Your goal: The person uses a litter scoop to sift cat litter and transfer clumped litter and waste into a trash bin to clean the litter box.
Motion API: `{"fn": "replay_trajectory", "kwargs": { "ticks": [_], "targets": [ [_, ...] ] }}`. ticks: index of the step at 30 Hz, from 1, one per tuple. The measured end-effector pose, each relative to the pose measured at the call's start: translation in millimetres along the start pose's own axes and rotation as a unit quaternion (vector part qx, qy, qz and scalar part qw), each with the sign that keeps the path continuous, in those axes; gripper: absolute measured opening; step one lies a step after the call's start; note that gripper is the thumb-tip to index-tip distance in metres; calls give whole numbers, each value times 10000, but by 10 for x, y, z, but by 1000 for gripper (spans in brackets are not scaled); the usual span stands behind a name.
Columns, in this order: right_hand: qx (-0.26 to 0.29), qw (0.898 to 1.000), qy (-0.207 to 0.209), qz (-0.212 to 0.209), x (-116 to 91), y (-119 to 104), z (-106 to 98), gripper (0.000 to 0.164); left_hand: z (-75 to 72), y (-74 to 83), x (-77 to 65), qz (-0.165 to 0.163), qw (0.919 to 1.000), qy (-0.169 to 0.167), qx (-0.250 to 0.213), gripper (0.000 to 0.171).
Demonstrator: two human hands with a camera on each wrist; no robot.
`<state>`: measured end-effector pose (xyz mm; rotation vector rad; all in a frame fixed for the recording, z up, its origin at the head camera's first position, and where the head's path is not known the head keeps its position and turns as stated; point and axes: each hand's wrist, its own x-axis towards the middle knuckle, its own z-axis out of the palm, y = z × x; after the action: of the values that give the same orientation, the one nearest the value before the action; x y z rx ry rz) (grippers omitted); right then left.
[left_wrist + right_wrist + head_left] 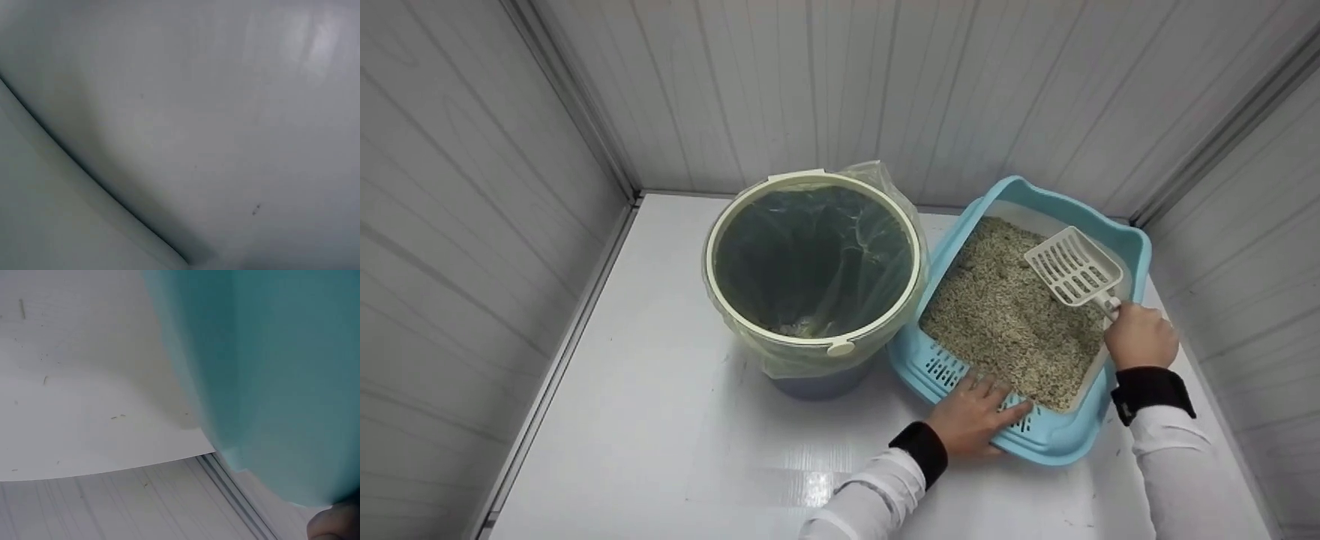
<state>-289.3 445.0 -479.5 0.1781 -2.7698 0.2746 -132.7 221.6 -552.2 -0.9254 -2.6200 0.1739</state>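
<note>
- Right hand (1141, 337): fingers curled round the white scoop (1074, 268), held over litter (997, 322)
- Left hand (969, 416): fingers spread on the slotted edge of the blue tray (1061, 448)
- Right wristband (1156, 391): pale mark (too small to read)
- Bucket (802, 342): beside the tray

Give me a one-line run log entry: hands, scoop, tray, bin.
right hand: grips scoop; scoop: over litter, looks empty; left hand: on tray, slotted edge; bin: lined, left of tray
</note>
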Motion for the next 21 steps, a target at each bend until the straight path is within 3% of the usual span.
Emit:
{"fn": "replay_trajectory", "kwargs": {
  "ticks": [6, 21],
  "targets": [
    [155, 9995, -260, 99, -24, 44, -5, 24, 47, 17, -19, -54, 9999, 0, -120, 85],
    [252, 9915, -1264, -192, 8, 148, -92, 27, 26, 76, -40, -220, 9997, -120, -40, 77]
  ]
}}
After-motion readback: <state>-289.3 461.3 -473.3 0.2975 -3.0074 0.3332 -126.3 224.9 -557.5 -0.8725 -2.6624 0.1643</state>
